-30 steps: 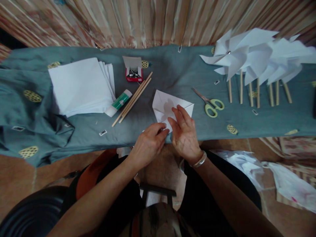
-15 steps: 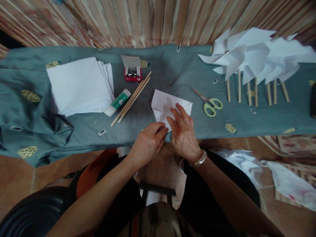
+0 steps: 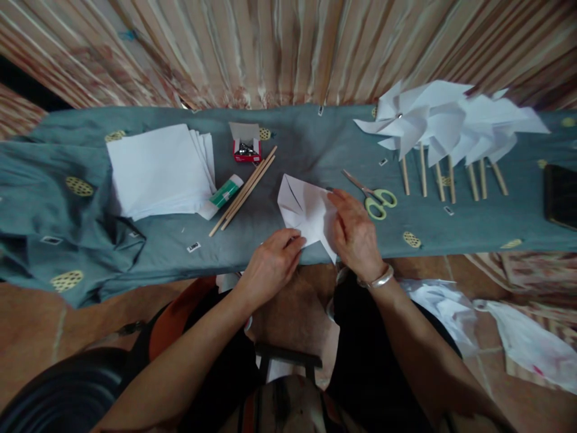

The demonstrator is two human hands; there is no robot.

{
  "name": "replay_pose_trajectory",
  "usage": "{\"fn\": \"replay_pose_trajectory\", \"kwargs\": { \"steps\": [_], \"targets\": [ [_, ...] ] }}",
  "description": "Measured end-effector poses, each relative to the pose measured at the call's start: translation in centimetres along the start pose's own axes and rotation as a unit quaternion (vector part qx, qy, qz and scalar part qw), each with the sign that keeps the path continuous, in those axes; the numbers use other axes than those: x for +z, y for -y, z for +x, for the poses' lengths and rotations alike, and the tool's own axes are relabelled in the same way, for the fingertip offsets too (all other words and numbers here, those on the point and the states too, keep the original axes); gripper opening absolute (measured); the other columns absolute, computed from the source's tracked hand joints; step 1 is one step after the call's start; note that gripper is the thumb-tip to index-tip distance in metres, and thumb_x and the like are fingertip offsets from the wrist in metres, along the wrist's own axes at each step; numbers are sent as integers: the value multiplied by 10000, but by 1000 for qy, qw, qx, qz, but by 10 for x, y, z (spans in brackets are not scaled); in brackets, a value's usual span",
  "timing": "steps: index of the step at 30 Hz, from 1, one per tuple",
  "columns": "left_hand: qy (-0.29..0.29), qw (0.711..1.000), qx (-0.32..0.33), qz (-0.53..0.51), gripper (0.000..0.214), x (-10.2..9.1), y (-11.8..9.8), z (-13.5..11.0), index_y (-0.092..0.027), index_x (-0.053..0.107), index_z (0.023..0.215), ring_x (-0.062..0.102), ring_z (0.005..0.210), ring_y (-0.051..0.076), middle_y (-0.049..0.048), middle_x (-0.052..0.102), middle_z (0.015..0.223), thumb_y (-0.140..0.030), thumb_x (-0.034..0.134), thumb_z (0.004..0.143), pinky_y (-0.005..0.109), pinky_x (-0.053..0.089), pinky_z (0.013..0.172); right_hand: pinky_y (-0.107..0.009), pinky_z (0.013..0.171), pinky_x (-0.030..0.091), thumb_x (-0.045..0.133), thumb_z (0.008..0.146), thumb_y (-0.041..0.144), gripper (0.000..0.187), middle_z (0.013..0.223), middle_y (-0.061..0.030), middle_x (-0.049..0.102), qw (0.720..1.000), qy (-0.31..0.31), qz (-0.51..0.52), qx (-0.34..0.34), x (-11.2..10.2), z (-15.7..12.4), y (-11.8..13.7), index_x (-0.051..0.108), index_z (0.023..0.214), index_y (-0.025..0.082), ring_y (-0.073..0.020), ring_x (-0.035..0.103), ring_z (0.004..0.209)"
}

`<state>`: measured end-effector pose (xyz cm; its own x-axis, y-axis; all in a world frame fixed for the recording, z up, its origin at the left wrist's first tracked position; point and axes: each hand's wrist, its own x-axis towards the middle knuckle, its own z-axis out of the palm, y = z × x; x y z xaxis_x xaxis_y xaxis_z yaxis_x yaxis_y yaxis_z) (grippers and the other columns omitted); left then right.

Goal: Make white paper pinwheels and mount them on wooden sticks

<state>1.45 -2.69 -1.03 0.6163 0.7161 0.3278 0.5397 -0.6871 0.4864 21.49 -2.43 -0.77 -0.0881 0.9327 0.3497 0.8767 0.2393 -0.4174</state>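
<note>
A folded white paper sheet (image 3: 303, 209) lies on the grey-green tablecloth (image 3: 288, 150) near its front edge. My left hand (image 3: 271, 264) pinches the sheet's near corner with curled fingers. My right hand (image 3: 357, 233), with a silver bangle at the wrist, grips the sheet's right side, where a flap is turned up. Green-handled scissors (image 3: 374, 197) lie just right of my right hand.
A stack of white square sheets (image 3: 158, 169), a glue stick (image 3: 222, 196), wooden sticks (image 3: 244, 190) and a small red box of pins (image 3: 246, 148) lie to the left. Several white paper pinwheels on sticks (image 3: 437, 132) lie at the right. A dark object (image 3: 561, 195) sits at the far right.
My right hand has shifted right along the sheet and lifted its right flap. The left hand stays on the near corner. The camera tilted, shifting the scene down in view.
</note>
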Motion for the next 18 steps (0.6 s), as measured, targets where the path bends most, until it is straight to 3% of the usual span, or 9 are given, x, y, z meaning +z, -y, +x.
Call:
{"fn": "replay_pose_trajectory", "kwargs": {
  "steps": [3,8,18],
  "targets": [
    [-2,1000,1,0,207,0,1,0,-123,594,1091,637,1012,208,122,625,1106,-133,515,899,364,571,886,-487,1056,433,371,920,168,436,1349,-188,561,999,11,-33,23,3,13,-12,511,1325,87,-290,497,1286],
    [-9,1000,6,1,233,0,2,0,-117,587,1117,636,1039,221,136,626,1131,-130,522,893,367,565,905,-533,1017,427,393,936,218,414,1306,-217,591,995,36,-88,30,3,27,-16,560,1278,55,-330,520,1245],
    [0,1000,-4,24,308,-12,5,-2,-109,575,1190,619,1038,239,139,636,1143,-136,534,886,395,541,911,-443,907,504,491,913,383,380,1044,-129,730,998,35,-23,36,-14,29,-34,675,1141,142,-290,668,970]
  ]
}}
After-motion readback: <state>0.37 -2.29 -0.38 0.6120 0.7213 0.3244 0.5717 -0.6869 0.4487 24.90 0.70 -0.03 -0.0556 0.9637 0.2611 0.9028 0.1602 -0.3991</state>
